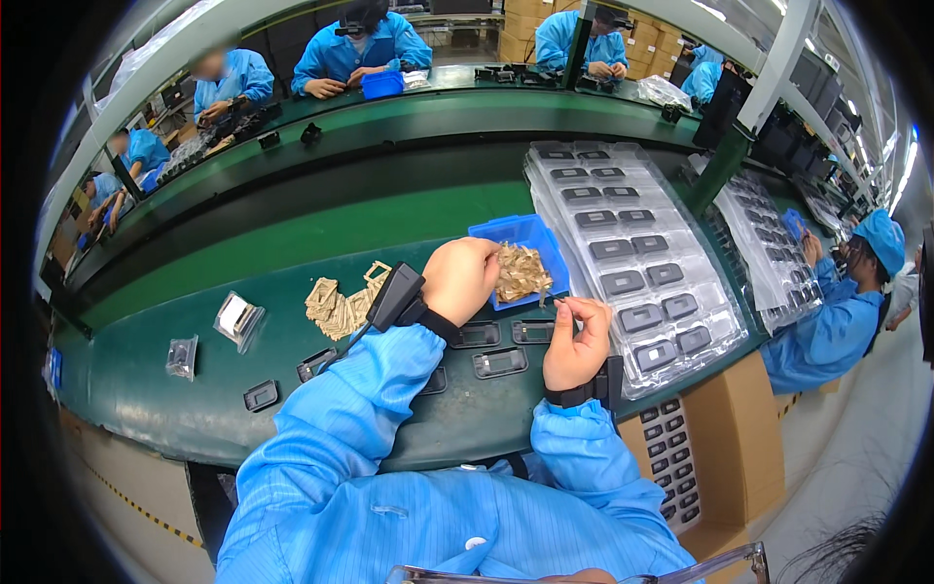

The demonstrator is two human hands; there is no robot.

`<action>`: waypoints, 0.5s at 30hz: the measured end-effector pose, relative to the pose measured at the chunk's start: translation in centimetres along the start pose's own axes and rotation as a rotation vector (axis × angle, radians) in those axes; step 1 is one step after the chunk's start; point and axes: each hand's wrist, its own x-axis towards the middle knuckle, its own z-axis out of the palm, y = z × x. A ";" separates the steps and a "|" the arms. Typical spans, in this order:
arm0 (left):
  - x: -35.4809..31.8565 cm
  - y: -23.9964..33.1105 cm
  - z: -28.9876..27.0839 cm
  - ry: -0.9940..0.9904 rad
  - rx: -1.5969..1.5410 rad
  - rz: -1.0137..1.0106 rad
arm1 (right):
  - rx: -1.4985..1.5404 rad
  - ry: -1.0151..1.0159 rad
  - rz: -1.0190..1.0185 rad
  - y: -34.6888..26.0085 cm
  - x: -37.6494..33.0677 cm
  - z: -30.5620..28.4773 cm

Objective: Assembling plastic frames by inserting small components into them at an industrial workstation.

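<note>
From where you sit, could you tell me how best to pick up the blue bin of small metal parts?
Probably grip the blue bin by its far rim, from above and behind: the left hand covers the near left side, and the clear tray adjoins its right.

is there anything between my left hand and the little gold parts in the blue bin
Nothing visible does. The left hand is already at the blue bin, over the pile of gold parts. The right hand is off to the side, nearer the black frames.
</note>
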 end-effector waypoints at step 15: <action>-16.4 1.8 -12.6 -0.083 -0.340 0.038 | 0.494 -0.909 -0.053 -7.4 -5.8 0.0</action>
